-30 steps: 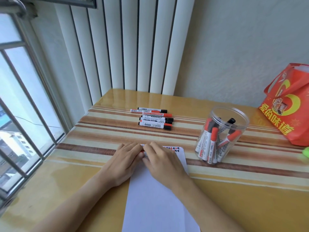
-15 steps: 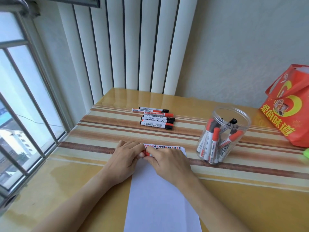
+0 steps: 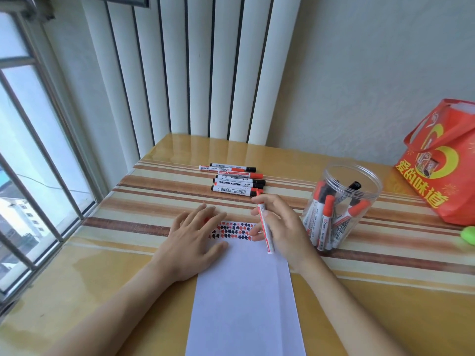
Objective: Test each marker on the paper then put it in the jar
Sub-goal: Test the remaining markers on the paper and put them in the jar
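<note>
My right hand [image 3: 285, 227] is shut on a white marker with red ends [image 3: 264, 227], held almost upright over the top right of the white paper [image 3: 244, 291]. Its red upper end points away from me. My left hand [image 3: 192, 242] lies flat, fingers apart, on the paper's top left corner. Rows of small red and black test marks [image 3: 234, 231] run along the paper's top edge between my hands. The clear plastic jar [image 3: 370, 199] stands open to the right of my right hand, with several red and black markers inside. Several more markers [image 3: 235, 179] lie side by side behind the paper.
The striped, glossy table [image 3: 144, 201] meets a window with bars [image 3: 38, 150] on the left and white vertical blinds [image 3: 192, 73] at the back. A red printed bag [image 3: 442, 170] stands at the far right, with a green object [image 3: 468, 235] at the frame edge below it.
My hands were together on the marker at the paper's top edge. They have parted: the right hand lifted the marker to the right, and the left hand spread flat on the paper.
</note>
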Demonstrator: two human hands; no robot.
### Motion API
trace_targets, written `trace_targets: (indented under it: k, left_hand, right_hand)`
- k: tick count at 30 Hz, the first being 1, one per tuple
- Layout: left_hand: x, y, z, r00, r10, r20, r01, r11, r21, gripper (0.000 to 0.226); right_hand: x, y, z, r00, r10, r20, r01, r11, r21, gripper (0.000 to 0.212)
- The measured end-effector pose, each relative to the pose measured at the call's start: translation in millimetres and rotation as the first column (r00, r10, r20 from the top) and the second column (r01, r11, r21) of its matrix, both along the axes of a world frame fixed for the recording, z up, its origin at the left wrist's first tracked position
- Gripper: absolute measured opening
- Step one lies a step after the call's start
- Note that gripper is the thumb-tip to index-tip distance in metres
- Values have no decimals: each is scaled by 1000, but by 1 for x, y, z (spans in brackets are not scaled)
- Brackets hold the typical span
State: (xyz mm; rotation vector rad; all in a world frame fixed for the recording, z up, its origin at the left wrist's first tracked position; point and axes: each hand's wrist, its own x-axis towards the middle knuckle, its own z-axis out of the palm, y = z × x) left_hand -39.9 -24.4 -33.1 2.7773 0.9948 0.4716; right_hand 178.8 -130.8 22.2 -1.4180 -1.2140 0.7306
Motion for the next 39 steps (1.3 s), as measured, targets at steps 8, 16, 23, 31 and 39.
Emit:
trace_targets:
  k: [8, 16, 23, 31, 39]
  left_hand:
    - [1, -1, 2, 995, 8, -96, -6, 1000, 24, 72]
    - [2, -1, 3, 987, 24, -157, -25, 1000, -2, 66]
    - [3, -1, 4, 982, 23, -186, -26, 1000, -12, 70]
    - [3, 0, 3, 986, 15, -164, -17, 1000, -11, 71]
    - [3, 0, 3, 986, 19, -168, -19, 1000, 2, 70]
  right_hand:
    - [7, -1, -18, 989, -29, -147, 27, 1000, -14, 16]
    - [6, -2, -22, 982, -132, -133, 121, 989, -90, 2]
    - [4, -4, -27, 976, -216, 2, 214, 968, -133, 20]
    - [4, -5, -30, 977, -211, 6, 209, 963, -171, 20]
    - [4, -3, -31, 979, -198, 39, 202, 963, -177, 19]
